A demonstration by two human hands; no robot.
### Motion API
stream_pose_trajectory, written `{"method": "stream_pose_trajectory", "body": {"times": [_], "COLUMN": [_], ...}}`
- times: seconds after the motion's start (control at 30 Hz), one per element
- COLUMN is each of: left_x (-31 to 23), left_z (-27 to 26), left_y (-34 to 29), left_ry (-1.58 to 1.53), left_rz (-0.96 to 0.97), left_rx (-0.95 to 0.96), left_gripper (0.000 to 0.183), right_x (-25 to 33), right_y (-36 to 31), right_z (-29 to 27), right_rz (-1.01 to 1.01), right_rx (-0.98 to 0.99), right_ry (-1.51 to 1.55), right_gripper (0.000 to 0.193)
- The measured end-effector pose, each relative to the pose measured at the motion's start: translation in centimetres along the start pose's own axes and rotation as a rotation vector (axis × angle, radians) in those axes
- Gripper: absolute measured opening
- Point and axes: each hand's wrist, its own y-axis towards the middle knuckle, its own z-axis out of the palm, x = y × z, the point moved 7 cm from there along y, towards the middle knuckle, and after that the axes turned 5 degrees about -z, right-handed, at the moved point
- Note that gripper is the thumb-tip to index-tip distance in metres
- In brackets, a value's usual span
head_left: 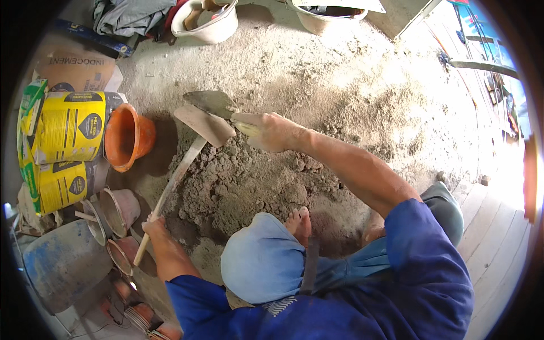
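My left hand (pixel 155 228) is closed round the lower part of a hoe's long wooden handle. The hoe (pixel 199 124) slants away from me, its broad, dust-grey blade raised at the far end. My right hand (pixel 275 134) grips the pale yellowish handle of a trowel (pixel 211 102). The trowel's dark blade lies at the far edge of the hoe blade and looks to touch it. Below the two tools spreads a heap of crumbly grey-brown mortar mix (pixel 243 190), close in front of my bare foot.
An orange bucket (pixel 129 137) lies on its side beside stacked yellow sacks (pixel 69 127) at the left. Pale buckets (pixel 119 211) and a blue-stained grey tub (pixel 67 263) stand nearer. Two white buckets (pixel 211 25) are at the back. Boards (pixel 490 238) lie at the right.
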Motion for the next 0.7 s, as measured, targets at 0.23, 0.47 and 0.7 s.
{"method": "stream_pose_trajectory", "body": {"times": [0.23,0.47,0.7], "left_x": [3.0,2.2,-3.8], "left_z": [-1.6,1.4,6.9], "left_y": [-6.3,-10.0,-11.2], "left_ry": [0.002,-0.004,-0.094], "left_rz": [0.024,0.044,0.342], "left_rx": [-0.048,-0.167,0.031], "left_gripper": [0.049,0.046,0.052], "right_x": [-1.4,-7.1,-10.2], "right_y": [-0.1,-1.7,-5.8], "right_z": [6.4,4.2,-6.1], "right_rz": [-0.121,0.489,0.560], "right_rx": [0.197,0.208,0.234], "right_ry": [-0.725,0.335,-0.072], "right_gripper": [0.030,0.064,0.056]}}
